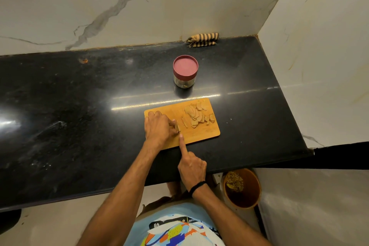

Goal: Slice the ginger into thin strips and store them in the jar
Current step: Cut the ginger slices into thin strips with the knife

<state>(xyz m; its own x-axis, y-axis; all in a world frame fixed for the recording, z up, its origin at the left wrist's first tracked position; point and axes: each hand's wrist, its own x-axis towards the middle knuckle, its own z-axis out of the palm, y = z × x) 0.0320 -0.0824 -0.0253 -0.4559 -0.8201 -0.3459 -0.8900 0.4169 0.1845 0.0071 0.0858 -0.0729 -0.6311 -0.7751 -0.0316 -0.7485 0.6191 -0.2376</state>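
Holding a small ginger piece (176, 124) down with the curled left hand (159, 127) near the left edge of the cutting board (201, 136), stopping it from sliding. Gripping the knife (179, 129) in the right hand (192, 168) and stretching the pointing finger along the top of the blade, likely for steering thin, straight cuts. Hiding most of the handle under that hand. Laying one cut strip (184, 122) just beside the blade and piling the flat slices (196, 115) at the far right corner of the board, out of the way. Standing the jar (184, 81) behind the board on the worktop (79, 96), with its lid (185, 65) on, waiting for strips.
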